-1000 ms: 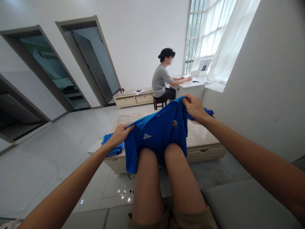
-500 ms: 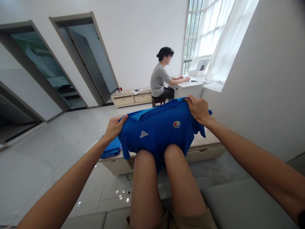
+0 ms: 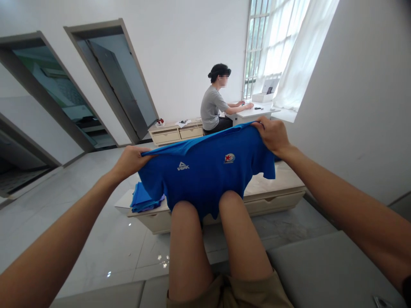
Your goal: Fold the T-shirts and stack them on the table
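Note:
A blue T-shirt (image 3: 205, 175) with a white PEAK logo and a small round emblem hangs stretched between my two hands, its front facing me. My left hand (image 3: 132, 161) pinches it at one shoulder. At the opposite shoulder, my right hand (image 3: 272, 134) grips the cloth with fingers closed. The shirt's lower part drops behind and between my knees, so its hem is partly hidden. Left of the shirt, a stack of folded blue clothes (image 3: 144, 199) lies on the low cabinet (image 3: 272, 186) in front of me.
Across the room a person in a grey shirt (image 3: 213, 107) sits at a white desk (image 3: 257, 112) by the window. Another low cabinet (image 3: 167, 134) stands against the far wall. Grey seat cushions (image 3: 327, 269) lie beneath and beside my legs.
My left hand has moved left and my right hand slightly right and up. The T-shirt is now spread wider and pulled tauter along the shoulders, and more of the folded stack shows.

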The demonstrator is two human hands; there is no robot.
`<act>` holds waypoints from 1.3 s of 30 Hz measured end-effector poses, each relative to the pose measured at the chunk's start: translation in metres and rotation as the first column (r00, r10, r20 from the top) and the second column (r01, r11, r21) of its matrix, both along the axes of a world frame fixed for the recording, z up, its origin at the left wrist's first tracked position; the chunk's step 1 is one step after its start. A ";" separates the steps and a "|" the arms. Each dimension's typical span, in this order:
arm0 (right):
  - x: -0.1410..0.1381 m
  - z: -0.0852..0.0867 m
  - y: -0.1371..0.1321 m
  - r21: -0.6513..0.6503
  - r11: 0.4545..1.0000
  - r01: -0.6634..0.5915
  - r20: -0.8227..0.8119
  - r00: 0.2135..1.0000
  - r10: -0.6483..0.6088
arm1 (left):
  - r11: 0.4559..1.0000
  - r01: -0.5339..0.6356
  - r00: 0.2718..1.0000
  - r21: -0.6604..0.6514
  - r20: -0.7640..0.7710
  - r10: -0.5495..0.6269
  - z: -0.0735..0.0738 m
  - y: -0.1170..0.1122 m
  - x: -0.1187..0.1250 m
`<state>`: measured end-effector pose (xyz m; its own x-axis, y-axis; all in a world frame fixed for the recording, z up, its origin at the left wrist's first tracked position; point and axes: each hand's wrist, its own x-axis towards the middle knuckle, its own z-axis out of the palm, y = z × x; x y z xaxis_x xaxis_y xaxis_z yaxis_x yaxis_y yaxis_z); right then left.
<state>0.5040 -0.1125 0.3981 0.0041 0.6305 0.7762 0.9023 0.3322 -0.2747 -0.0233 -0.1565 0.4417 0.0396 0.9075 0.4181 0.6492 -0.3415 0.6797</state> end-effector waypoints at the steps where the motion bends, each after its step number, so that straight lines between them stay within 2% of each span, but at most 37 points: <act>1: -0.003 -0.007 0.001 0.002 1.000 -0.025 -0.038 0.999 0.025 | 1.000 -0.010 0.997 0.003 -0.083 0.010 -0.003 -0.002 0.001; 3: -0.011 -0.025 0.003 -0.010 0.998 -0.054 -0.114 0.992 0.053 | 0.999 -0.040 0.979 0.011 -0.201 0.041 -0.014 -0.003 0.003; 6: -0.024 -0.054 0.007 -0.056 0.998 -0.017 -0.207 0.978 0.005 | 0.997 -0.079 0.972 -0.006 -0.222 0.076 -0.037 -0.004 0.008; 8: -0.030 -0.068 0.012 -0.068 0.997 0.042 -0.229 0.972 -0.056 | 0.997 -0.079 0.972 -0.003 -0.223 0.077 -0.051 -0.006 0.011; 11: -0.035 -0.077 0.022 -0.041 0.993 0.111 -0.223 0.968 -0.117 | 0.995 -0.091 0.972 0.033 -0.213 0.096 -0.068 -0.008 0.012; 16: -0.033 -0.082 0.049 0.016 0.992 0.122 -0.123 0.985 -0.119 | 0.991 -0.131 0.972 0.022 -0.194 0.133 -0.092 -0.003 0.001; 19: -0.027 -0.090 0.071 0.016 0.992 0.127 -0.023 0.992 -0.127 | 0.988 -0.151 0.972 -0.024 -0.189 0.144 -0.106 0.013 -0.011; 21: -0.020 -0.098 0.092 -0.003 0.996 0.088 0.033 0.996 -0.088 | 0.985 -0.158 0.970 -0.071 -0.199 0.141 -0.116 0.030 -0.020; 23: -0.013 -0.109 0.119 -0.042 0.999 0.026 0.067 0.997 -0.023 | 0.981 -0.169 0.963 -0.098 -0.228 0.143 -0.127 0.056 -0.029; 25: -0.009 -0.123 0.153 -0.097 0.995 -0.015 0.093 0.995 0.024 | 0.977 -0.182 0.950 -0.108 -0.275 0.147 -0.144 0.092 -0.037; 28: -0.012 -0.156 0.211 -0.196 0.981 0.004 0.145 0.989 0.025 | 0.960 -0.220 0.918 -0.174 -0.371 0.143 -0.183 0.156 -0.046; 30: -0.024 -0.188 0.247 -0.288 0.956 0.053 0.187 0.982 0.002 | 0.922 -0.286 0.879 -0.260 -0.454 0.145 -0.221 0.196 -0.046; 32: -0.043 -0.225 0.271 -0.382 0.918 0.109 0.233 0.972 -0.019 | 0.871 -0.377 0.830 -0.315 -0.532 0.167 -0.263 0.224 -0.039; 33: -0.055 -0.244 0.277 -0.414 0.900 0.133 0.254 0.967 -0.026 | 0.859 -0.414 0.804 -0.303 -0.563 0.189 -0.284 0.231 -0.032; 35: -0.080 -0.278 0.274 -0.434 0.889 0.143 0.279 0.960 -0.018 | 0.884 -0.422 0.769 -0.201 -0.596 0.232 -0.321 0.234 -0.012; 37: -0.104 -0.304 0.256 -0.427 0.901 0.077 0.277 0.959 0.049 | 0.948 -0.309 0.779 -0.082 -0.593 0.203 -0.349 0.225 0.016; 39: -0.123 -0.325 0.229 -0.443 0.896 -0.020 0.267 0.951 0.154 | 0.989 -0.139 0.811 -0.058 -0.580 0.080 -0.367 0.211 0.044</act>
